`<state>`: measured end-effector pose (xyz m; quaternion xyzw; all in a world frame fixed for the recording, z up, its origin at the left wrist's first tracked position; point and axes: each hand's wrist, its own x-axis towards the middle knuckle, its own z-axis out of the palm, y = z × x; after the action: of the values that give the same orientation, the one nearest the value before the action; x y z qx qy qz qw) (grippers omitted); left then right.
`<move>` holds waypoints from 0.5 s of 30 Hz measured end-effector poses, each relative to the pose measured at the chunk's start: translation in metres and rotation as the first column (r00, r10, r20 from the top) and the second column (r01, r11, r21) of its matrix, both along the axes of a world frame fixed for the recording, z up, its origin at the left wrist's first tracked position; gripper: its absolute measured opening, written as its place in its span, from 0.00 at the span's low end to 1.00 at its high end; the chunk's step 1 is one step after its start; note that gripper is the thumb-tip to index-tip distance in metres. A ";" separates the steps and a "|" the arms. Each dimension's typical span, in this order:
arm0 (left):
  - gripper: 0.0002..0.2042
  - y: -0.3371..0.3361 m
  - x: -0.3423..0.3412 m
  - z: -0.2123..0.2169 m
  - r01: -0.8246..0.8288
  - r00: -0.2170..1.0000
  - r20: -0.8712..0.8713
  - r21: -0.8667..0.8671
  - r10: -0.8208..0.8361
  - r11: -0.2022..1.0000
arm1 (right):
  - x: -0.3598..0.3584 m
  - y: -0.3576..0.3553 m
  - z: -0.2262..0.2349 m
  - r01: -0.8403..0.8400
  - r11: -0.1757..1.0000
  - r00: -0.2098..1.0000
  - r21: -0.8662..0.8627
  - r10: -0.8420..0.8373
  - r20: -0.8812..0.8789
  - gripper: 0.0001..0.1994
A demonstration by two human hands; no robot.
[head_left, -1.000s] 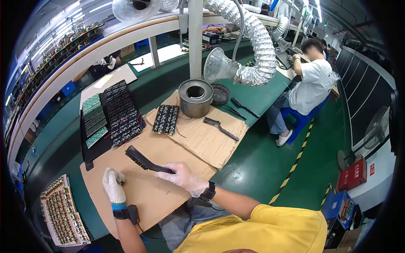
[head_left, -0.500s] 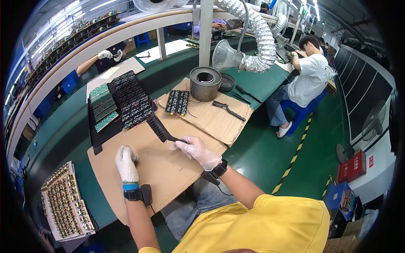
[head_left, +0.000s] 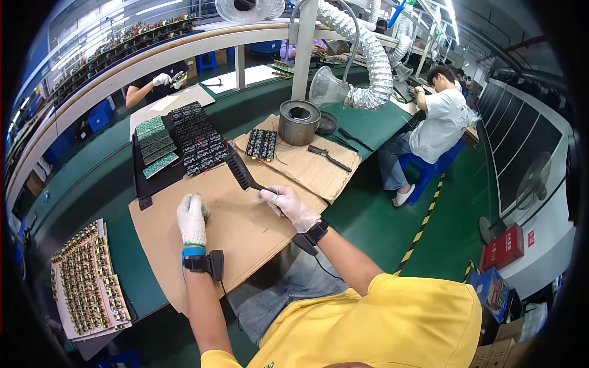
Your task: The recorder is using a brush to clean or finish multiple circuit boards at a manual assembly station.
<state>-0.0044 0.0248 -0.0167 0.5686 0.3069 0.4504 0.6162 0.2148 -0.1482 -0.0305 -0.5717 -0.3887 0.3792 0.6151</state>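
My right hand (head_left: 289, 205), in a thin clear glove, grips the handle of a black brush (head_left: 240, 172). The brush is raised above the cardboard sheet (head_left: 165, 227), bristles toward the left. My left hand (head_left: 192, 219), in a white knit glove, is closed over the same cardboard; whatever its fingers hold, if anything, is hidden. Beyond the brush, a black circuit board panel (head_left: 262, 145) lies on a second cardboard piece (head_left: 325, 178). Another black brush (head_left: 329, 158) rests to the right of that panel.
A metal pot (head_left: 299, 122) stands behind the panel, under a duct funnel (head_left: 328, 87). Black board panels (head_left: 197, 138) and green boards (head_left: 156, 144) lie at the back left. Populated boards (head_left: 86, 282) sit at the near left. A co-worker (head_left: 438, 116) sits at the right.
My left hand has shifted slightly right. My right hand and the brush have moved a little in the picture, with the whole view shifting slightly. The brush stays in my grip.
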 end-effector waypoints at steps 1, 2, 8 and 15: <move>0.13 0.000 0.000 0.000 0.000 1.000 -0.015 0.001 0.000 1.000 | 0.000 0.000 -0.001 0.003 1.000 1.000 -0.008 -0.003 0.000 0.15; 0.13 0.000 0.000 0.000 -0.004 1.000 -0.015 0.001 0.004 1.000 | 0.000 0.001 -0.001 -0.001 1.000 1.000 -0.008 0.001 0.000 0.15; 0.15 0.000 0.002 0.000 0.034 0.988 -0.154 0.049 -0.026 0.998 | 0.004 0.002 0.000 -0.002 0.999 1.000 -0.043 0.002 -0.001 0.15; 0.15 0.003 0.000 -0.006 0.111 0.969 -0.230 0.055 -0.096 0.992 | 0.003 0.004 0.012 -0.074 0.990 0.997 -0.119 0.070 -0.036 0.15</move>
<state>-0.0041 0.0280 -0.0232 0.6518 0.3298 0.3600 0.5803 0.2175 -0.1437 -0.0188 -0.5872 -0.3758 0.4327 0.5716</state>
